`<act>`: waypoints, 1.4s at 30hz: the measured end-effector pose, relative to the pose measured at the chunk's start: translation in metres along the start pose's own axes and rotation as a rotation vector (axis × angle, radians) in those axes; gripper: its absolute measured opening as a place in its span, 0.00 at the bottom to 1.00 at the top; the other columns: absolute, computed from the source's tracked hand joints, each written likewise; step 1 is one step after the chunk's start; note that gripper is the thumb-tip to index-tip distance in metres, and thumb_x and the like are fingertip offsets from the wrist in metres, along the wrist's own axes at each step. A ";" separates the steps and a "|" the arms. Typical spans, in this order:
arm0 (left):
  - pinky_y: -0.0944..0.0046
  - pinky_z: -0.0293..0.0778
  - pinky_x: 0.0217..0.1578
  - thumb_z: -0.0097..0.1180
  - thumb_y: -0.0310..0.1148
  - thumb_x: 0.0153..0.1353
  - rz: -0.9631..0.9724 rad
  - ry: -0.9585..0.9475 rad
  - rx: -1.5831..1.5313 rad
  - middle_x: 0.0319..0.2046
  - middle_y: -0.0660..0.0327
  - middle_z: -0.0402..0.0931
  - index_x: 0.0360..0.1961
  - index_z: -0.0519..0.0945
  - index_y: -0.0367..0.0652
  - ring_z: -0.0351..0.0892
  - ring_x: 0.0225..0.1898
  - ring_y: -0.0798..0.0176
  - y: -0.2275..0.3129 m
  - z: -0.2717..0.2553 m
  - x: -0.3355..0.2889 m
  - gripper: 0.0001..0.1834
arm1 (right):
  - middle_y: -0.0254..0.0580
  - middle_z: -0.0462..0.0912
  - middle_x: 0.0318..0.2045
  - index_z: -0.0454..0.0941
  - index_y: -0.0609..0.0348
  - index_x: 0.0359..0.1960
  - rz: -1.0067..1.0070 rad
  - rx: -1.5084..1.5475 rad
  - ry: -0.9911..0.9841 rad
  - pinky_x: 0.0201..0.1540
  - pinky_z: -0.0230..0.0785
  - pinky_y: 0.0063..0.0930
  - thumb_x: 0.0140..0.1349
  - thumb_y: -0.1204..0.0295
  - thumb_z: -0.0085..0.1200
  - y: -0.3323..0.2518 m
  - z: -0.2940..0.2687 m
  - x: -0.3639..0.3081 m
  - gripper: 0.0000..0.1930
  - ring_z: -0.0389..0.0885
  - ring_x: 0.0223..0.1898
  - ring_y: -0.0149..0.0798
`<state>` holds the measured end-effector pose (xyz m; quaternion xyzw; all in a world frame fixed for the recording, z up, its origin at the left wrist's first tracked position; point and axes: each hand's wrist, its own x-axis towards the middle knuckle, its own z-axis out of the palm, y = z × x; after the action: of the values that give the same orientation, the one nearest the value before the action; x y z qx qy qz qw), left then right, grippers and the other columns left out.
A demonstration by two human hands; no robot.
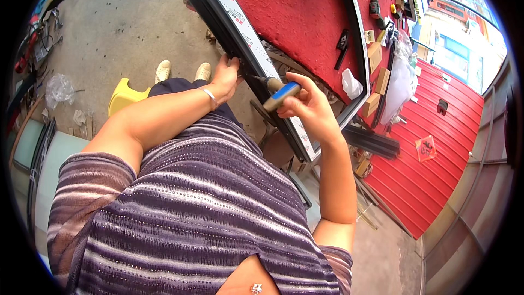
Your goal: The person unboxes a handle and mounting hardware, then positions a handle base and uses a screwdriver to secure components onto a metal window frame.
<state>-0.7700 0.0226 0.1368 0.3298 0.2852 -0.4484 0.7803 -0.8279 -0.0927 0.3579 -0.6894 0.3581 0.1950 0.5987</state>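
Note:
A black frame with white printed film along one face runs diagonally over the edge of the red-covered table. My right hand grips a screwdriver with a blue and tan handle set crosswise. Its thin shaft points left toward the near side of the frame. On that same side, my left hand has its fingers pressed together against the frame, close to the screwdriver's tip. Whatever those fingers pinch is too small or hidden. A bracelet circles my left wrist.
The red-covered table bears a black fitting, cardboard boxes and a drill. A yellow stool stands at my left, near clear plastic on the floor. Red corrugated panel rises at the right.

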 end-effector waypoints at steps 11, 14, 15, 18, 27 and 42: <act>0.50 0.73 0.51 0.39 0.34 0.73 0.000 -0.009 0.014 0.52 0.61 0.71 0.62 0.60 0.50 0.76 0.49 0.60 -0.001 -0.001 0.001 0.18 | 0.57 0.75 0.40 0.62 0.60 0.61 -0.333 -0.990 0.324 0.47 0.68 0.45 0.54 0.75 0.62 -0.003 0.028 -0.005 0.32 0.75 0.44 0.58; 0.49 0.71 0.53 0.39 0.35 0.73 -0.004 -0.010 0.024 0.53 0.60 0.70 0.62 0.59 0.49 0.75 0.49 0.59 0.002 0.001 -0.001 0.18 | 0.56 0.76 0.41 0.63 0.59 0.61 -0.322 -0.826 0.187 0.44 0.70 0.44 0.55 0.73 0.61 -0.002 0.018 -0.008 0.31 0.76 0.42 0.57; 0.49 0.71 0.53 0.38 0.35 0.73 -0.001 -0.014 0.019 0.53 0.60 0.70 0.62 0.59 0.49 0.75 0.50 0.59 0.002 0.001 -0.001 0.18 | 0.53 0.77 0.41 0.69 0.60 0.57 -0.332 -0.810 0.209 0.40 0.72 0.42 0.55 0.70 0.62 0.004 0.017 -0.008 0.27 0.79 0.39 0.54; 0.49 0.71 0.53 0.39 0.35 0.73 0.007 -0.016 0.055 0.53 0.60 0.70 0.63 0.59 0.49 0.75 0.50 0.58 -0.004 -0.005 0.006 0.18 | 0.49 0.78 0.38 0.73 0.60 0.51 -0.344 -1.257 0.261 0.37 0.73 0.40 0.54 0.66 0.63 0.001 0.018 -0.011 0.23 0.80 0.35 0.51; 0.51 0.72 0.49 0.40 0.35 0.73 -0.007 -0.043 0.001 0.52 0.62 0.72 0.64 0.60 0.52 0.75 0.49 0.62 -0.005 -0.007 0.006 0.20 | 0.49 0.79 0.24 0.72 0.61 0.53 -0.056 -0.434 0.300 0.25 0.70 0.29 0.62 0.69 0.57 -0.008 0.025 -0.003 0.19 0.80 0.21 0.36; 0.51 0.72 0.47 0.41 0.36 0.72 -0.004 -0.040 0.049 0.51 0.62 0.73 0.63 0.60 0.54 0.76 0.48 0.62 -0.009 -0.011 0.013 0.20 | 0.47 0.80 0.32 0.79 0.51 0.48 -0.365 -0.852 0.531 0.31 0.73 0.40 0.60 0.63 0.59 0.000 0.032 0.001 0.16 0.81 0.31 0.49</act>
<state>-0.7743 0.0210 0.1184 0.3391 0.2591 -0.4631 0.7768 -0.8221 -0.0620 0.3511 -0.9482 0.2605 0.0347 0.1786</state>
